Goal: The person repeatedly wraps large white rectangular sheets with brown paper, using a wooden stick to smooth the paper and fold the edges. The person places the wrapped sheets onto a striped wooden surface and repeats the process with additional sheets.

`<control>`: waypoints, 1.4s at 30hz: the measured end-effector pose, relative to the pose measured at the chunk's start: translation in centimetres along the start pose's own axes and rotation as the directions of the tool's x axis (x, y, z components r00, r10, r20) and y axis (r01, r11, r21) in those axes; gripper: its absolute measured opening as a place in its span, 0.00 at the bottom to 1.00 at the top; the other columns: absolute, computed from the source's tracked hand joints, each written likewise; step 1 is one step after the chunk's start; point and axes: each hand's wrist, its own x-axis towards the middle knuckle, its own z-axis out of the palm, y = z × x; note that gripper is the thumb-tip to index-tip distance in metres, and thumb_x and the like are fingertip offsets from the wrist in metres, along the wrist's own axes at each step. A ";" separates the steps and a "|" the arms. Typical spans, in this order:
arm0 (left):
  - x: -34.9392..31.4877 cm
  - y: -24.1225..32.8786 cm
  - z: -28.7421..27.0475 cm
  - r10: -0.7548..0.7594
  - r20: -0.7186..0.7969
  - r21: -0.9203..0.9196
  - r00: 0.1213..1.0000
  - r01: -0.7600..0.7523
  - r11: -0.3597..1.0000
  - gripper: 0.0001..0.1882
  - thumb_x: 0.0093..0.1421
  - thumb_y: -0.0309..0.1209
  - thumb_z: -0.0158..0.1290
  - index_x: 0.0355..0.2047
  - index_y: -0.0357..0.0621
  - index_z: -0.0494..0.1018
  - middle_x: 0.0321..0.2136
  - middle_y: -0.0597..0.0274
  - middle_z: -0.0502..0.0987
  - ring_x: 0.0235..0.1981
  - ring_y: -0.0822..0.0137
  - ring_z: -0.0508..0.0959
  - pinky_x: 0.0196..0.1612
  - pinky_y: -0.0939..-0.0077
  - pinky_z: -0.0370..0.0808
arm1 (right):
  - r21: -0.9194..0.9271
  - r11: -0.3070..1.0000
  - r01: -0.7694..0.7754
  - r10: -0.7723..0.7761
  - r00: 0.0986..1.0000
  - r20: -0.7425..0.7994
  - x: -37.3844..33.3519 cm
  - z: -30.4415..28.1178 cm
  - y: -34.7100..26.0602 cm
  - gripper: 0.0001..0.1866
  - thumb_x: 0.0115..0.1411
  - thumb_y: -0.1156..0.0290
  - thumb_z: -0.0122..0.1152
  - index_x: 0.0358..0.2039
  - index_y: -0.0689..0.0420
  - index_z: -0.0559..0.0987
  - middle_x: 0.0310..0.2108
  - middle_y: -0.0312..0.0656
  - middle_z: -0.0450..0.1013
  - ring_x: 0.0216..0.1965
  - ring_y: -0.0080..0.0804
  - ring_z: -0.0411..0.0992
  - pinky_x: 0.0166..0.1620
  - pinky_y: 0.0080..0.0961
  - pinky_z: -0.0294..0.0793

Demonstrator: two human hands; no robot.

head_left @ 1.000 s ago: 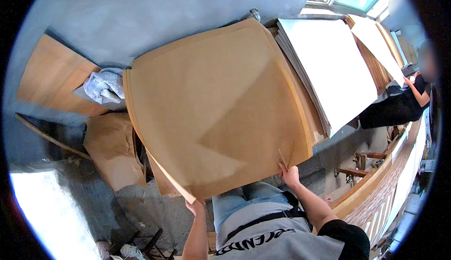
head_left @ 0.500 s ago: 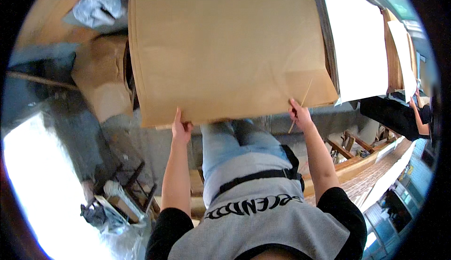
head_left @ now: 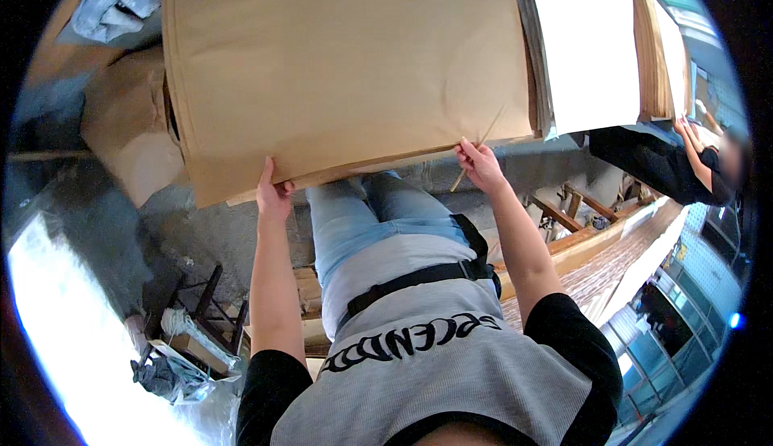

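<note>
A large brown paper sheet (head_left: 346, 59) lies on a stack of like sheets in front of me. My left hand (head_left: 274, 188) pinches its near edge toward the left, thumb on top and fingers below. Toward the right, my right hand (head_left: 480, 164) is closed at the same edge, with a thin wooden stick (head_left: 493, 124) between its fingers, slanting up over the paper. Whether those fingers also grip the sheet I cannot tell.
Right of the stack stands a pile topped with white sheets (head_left: 592, 51), where another person (head_left: 708, 160) works. Brown paper (head_left: 125, 124) hangs at left, near a grey plastic bundle (head_left: 117, 3). Wooden beams (head_left: 580, 241) lie at right; a dark rack (head_left: 197, 293) stands lower left.
My view has shifted, so everything sits further left. The turned-up right corner of the brown sheet now lies flat. Both hands stay at the near edge, the stick still in the right.
</note>
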 end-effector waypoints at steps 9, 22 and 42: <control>0.0 -0.7 0.1 0.021 0.001 0.116 1.000 -0.021 0.993 0.13 0.54 0.42 0.53 0.30 0.47 0.69 0.20 0.67 0.71 0.12 0.72 0.65 0.14 0.81 0.62 | -0.121 0.992 0.018 -0.031 0.994 -0.106 0.5 -0.7 0.8 0.10 0.57 0.63 0.54 0.27 0.57 0.72 0.21 0.33 0.70 0.18 0.14 0.61 0.19 0.10 0.56; -2.3 -5.1 -2.6 -0.213 -0.014 -0.143 0.977 0.209 0.967 0.16 0.50 0.46 0.56 0.28 0.48 0.68 0.18 0.67 0.67 0.14 0.73 0.64 0.13 0.81 0.57 | -0.179 0.984 -0.003 -0.030 0.984 -0.177 -2.2 -1.8 2.6 0.09 0.57 0.64 0.53 0.27 0.56 0.72 0.18 0.30 0.66 0.14 0.13 0.59 0.15 0.10 0.54; -3.2 -5.4 -0.4 -0.073 -0.001 -0.117 0.997 0.072 0.991 0.18 0.52 0.45 0.53 0.34 0.46 0.65 0.18 0.65 0.67 0.07 0.72 0.62 0.07 0.80 0.57 | -0.514 0.813 -0.274 0.139 0.948 -0.286 -4.0 7.7 4.2 0.18 0.53 0.52 0.56 0.30 0.56 0.75 0.15 0.31 0.64 0.09 0.14 0.51 0.11 0.14 0.46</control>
